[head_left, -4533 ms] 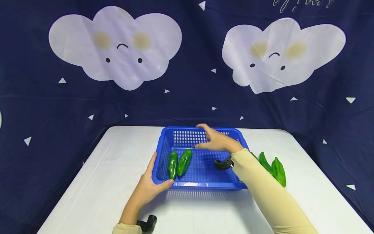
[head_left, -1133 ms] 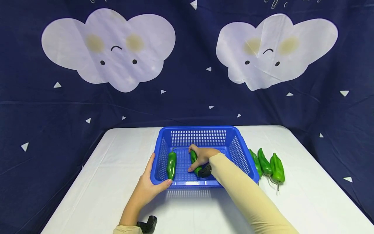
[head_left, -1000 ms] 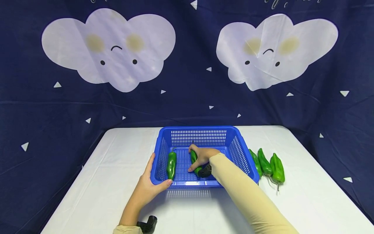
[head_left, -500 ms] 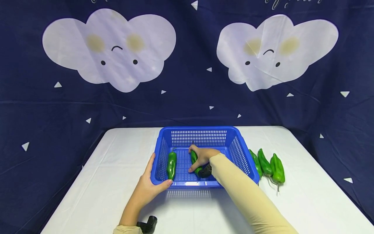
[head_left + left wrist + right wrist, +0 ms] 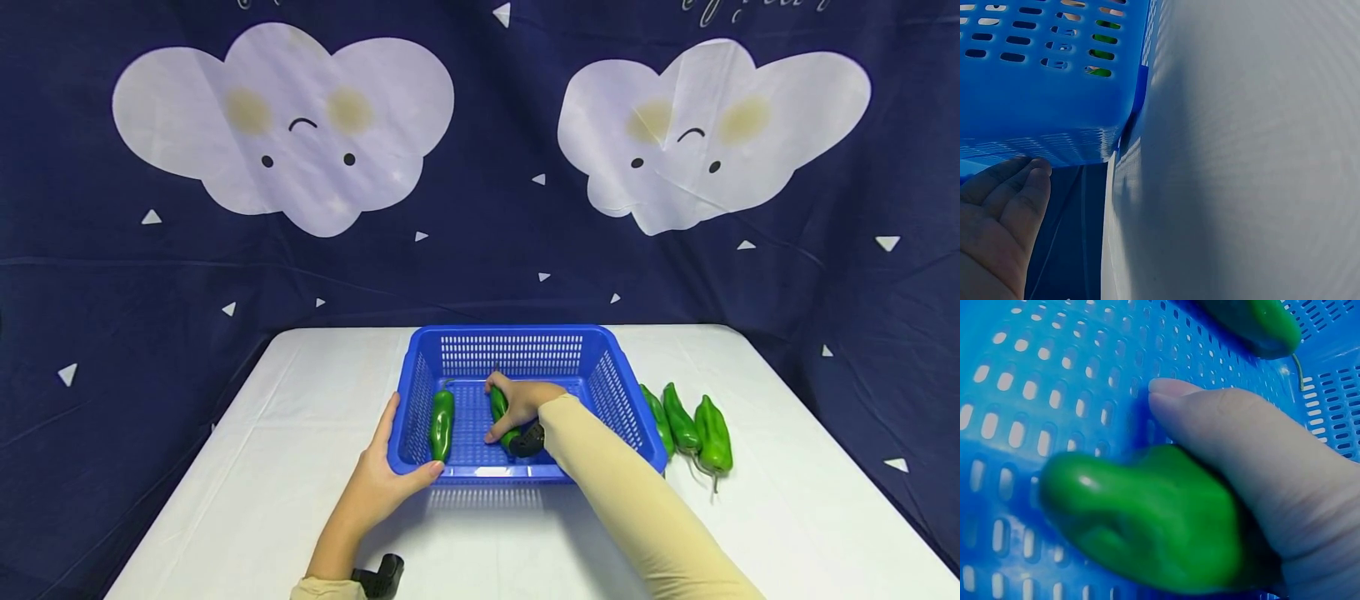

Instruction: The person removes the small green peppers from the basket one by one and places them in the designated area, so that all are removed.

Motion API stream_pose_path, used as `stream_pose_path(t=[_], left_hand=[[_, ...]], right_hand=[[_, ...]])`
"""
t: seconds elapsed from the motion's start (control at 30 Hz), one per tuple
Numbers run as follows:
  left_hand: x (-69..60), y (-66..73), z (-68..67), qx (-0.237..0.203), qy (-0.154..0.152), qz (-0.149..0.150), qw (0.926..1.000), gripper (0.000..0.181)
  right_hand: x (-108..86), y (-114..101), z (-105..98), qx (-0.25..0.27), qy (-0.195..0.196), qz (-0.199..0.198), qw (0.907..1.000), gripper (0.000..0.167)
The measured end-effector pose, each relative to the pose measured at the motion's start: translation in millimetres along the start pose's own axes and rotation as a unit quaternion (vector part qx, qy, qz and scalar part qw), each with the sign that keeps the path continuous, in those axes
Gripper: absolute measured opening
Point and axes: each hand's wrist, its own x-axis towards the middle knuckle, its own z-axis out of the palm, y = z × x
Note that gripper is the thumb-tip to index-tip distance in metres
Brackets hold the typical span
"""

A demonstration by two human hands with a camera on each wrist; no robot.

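A blue plastic basket (image 5: pixel 517 333) with slotted walls stands on the table. My left hand (image 5: pixel 382 483) spans its near-left corner, the thumb along the front rim and the straight fingers against the outer side wall. In the left wrist view those fingers (image 5: pixel 1010 200) touch the basket's outside. Inside the basket, my right hand (image 5: pixel 521 400) grips a green pepper (image 5: pixel 499 405) from above, thumb on its left side. The right wrist view shows the pepper's rounded end (image 5: pixel 1141 519) beside the thumb, close to the slotted floor. Another green pepper (image 5: pixel 442 425) lies lengthwise along the left wall.
Right of the basket, several green peppers (image 5: pixel 712 433) lie side by side on the white-covered table (image 5: pixel 255 492), some stems pointing towards me. Behind the table hangs a dark blue cloth (image 5: pixel 510 250) with printed clouds. Each wrist wears a black device (image 5: pixel 382 575).
Earlier the right hand hovered spread above the basket and two peppers lay together at the left. It then gripped one, now farther right. Over the last second almost nothing moved.
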Motion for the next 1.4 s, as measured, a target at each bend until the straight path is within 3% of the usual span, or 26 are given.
stream_pose_path(t=[0.37, 0.57, 0.7, 1.07, 1.4], left_hand=[[1.7, 0.0, 0.7, 0.000, 0.006, -0.007, 1.0000, 0.113], [1.4, -0.6, 3.9, 0.004, 0.006, -0.006, 1.0000, 0.114], [0.9, -0.3, 3.7, 0.007, 0.008, -0.006, 0.9999, 0.114], [0.4, -0.9, -0.6, 0.020, 0.010, 0.004, 0.9997, 0.113], [1.7, -2.4, 0.9, 0.007, 0.009, -0.002, 0.9999, 0.114]], right_hand=[[-5.4, -1.3, -8.9, -0.008, -0.014, -0.011, 0.9998, 0.080], [-14.5, -2.2, -17.3, 0.034, -0.015, -0.049, 0.9981, 0.082], [-23.2, -4.6, -31.6, 0.036, -0.012, -0.071, 0.9968, 0.086], [-60.6, -3.0, -81.6, 0.050, 0.015, -0.114, 0.9921, 0.086], [-99.4, 21.1, -102.1, 0.048, 0.038, -0.117, 0.9912, 0.090]])
